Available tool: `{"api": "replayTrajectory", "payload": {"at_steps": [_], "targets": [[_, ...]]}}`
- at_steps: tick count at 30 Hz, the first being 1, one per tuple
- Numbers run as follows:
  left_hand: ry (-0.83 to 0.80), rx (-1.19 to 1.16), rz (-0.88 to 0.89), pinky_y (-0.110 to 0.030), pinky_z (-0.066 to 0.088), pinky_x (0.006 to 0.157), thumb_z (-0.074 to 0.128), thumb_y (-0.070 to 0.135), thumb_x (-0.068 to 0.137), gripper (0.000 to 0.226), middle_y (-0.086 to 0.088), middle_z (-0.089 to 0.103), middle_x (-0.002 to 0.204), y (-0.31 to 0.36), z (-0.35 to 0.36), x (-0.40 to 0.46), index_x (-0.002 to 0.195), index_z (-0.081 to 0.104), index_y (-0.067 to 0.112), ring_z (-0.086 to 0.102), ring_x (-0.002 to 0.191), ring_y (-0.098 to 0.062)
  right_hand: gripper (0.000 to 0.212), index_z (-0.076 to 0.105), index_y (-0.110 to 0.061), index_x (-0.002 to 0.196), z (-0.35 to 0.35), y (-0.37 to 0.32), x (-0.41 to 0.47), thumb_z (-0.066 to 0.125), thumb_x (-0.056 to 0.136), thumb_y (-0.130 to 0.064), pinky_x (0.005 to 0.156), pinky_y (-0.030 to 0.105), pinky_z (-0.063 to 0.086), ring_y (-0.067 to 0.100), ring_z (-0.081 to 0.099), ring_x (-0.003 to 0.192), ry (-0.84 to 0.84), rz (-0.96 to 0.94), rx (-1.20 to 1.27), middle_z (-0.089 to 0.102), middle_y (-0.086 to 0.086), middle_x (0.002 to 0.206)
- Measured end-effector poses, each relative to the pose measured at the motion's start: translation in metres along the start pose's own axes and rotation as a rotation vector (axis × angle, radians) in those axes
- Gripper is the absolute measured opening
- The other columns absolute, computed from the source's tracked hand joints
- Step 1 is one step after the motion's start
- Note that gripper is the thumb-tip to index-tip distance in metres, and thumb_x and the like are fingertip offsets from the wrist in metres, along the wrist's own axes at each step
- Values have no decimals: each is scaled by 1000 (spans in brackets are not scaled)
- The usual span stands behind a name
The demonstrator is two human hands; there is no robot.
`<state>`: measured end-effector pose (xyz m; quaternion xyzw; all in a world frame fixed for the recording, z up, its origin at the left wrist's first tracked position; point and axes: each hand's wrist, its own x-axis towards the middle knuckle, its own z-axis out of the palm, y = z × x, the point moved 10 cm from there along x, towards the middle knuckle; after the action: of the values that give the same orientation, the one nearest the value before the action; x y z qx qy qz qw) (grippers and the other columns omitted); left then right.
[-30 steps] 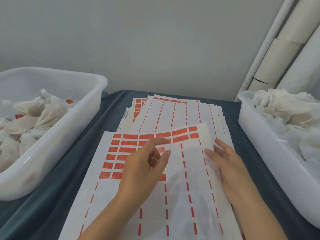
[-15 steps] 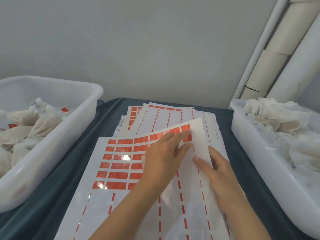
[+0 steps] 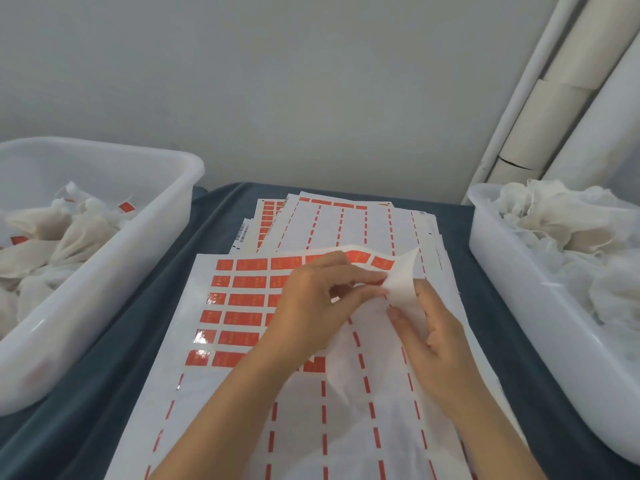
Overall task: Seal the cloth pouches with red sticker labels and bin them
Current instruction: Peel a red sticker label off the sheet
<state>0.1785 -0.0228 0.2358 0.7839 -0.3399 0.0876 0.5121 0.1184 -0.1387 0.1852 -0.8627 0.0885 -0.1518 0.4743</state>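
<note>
You're at a small packing station, workshop-type: surface [image 3: 114, 386] draped in dark blue cloth, white plastic bins [image 3: 104, 271] either side holding cloth pouches [image 3: 554, 223], sticker sheets [image 3: 242, 306] stacked between, material rolls [image 3: 554, 109] against bare wall.

Two white plastic bins [image 3: 166, 216] were seen — one at each side. Two hands [image 3: 311, 306] were counted on the top label sheet [image 3: 207, 393]; the sheets stacked beneath and the cloth pouches [image 3: 79, 233] heaped in both bins could not be counted — too overlapped.
</note>
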Motion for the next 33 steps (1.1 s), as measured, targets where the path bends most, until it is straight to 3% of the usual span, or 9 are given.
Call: {"api": "replayTrajectory", "payload": {"at_steps": [3, 6, 9, 13, 17, 21, 26, 30, 33], "targets": [[-68, -132, -61, -3, 43, 61, 71, 22, 73, 27, 28, 59, 68, -5, -2, 1, 83, 64, 45, 55, 74, 8, 32, 39, -49, 107, 1, -1, -1, 46, 75, -45, 103, 33, 42, 0, 49, 112, -9, -22, -13, 48, -24, 123], [-108, -240, -103, -4, 44, 61, 69, 28, 68, 23, 29, 63, 71, -5, -1, 1, 76, 63, 49, 56, 72, 5, 34, 40, -48, 108, 0, -2, -3, 47, 75, -44, 103, 25, 40, 1, 48, 116, -11, -39, -7, 47, -21, 126], [-110, -303, -140, -4, 44, 60, 66, 37, 62, 17, 26, 65, 72, -7, -2, 1, 72, 65, 50, 57, 72, 3, 32, 40, -49, 106, 0, -1, -3, 47, 75, -45, 93, 7, 36, -17, 44, 106, 0, -43, -12, 41, -36, 118], [-79, -278, -128, -4, 44, 60, 64, 38, 63, 15, 31, 64, 73, -7, -4, 2, 75, 64, 48, 58, 74, 4, 30, 40, -52, 104, -2, -1, -1, 46, 75, -48, 84, 0, 36, -33, 37, 99, 13, -22, 10, 37, -44, 111], [-16, -164, -71, -2, 43, 62, 66, 33, 73, 16, 36, 60, 75, -4, -8, 2, 76, 60, 48, 55, 78, 7, 34, 37, -51, 109, -2, 3, 2, 45, 76, -49, 99, 24, 40, -8, 44, 113, 18, 20, 9, 43, -29, 126], [4, -148, -43, -2, 40, 55, 67, 42, 66, 14, 26, 56, 72, 2, -7, 1, 75, 58, 45, 53, 73, 10, 44, 37, -46, 119, -2, 0, 1, 45, 75, -50, 105, 35, 40, 7, 45, 123, 27, 12, 11, 47, -18, 133], [47, -98, -37, -1, 39, 57, 73, 30, 72, 23, 24, 53, 78, 1, -10, 2, 74, 54, 43, 51, 75, 12, 33, 36, -54, 106, -2, -1, 1, 44, 75, -51, 97, 22, 33, -5, 39, 113, 24, 14, -18, 36, -40, 116], [44, -79, -17, -3, 42, 59, 71, 25, 77, 25, 24, 55, 77, 2, -8, 0, 74, 55, 44, 52, 77, 8, 50, 36, -43, 125, -2, 3, 0, 44, 77, -50, 107, 39, 38, 8, 42, 126, 21, 34, -5, 44, -18, 137], [60, -65, -47, -3, 41, 57, 71, 22, 78, 25, 23, 56, 74, 0, -5, -2, 71, 56, 41, 52, 74, 7, 45, 37, -47, 120, -2, 1, 1, 45, 76, -50, 106, 36, 39, 6, 43, 124, 18, 23, 6, 45, -22, 132]]}}
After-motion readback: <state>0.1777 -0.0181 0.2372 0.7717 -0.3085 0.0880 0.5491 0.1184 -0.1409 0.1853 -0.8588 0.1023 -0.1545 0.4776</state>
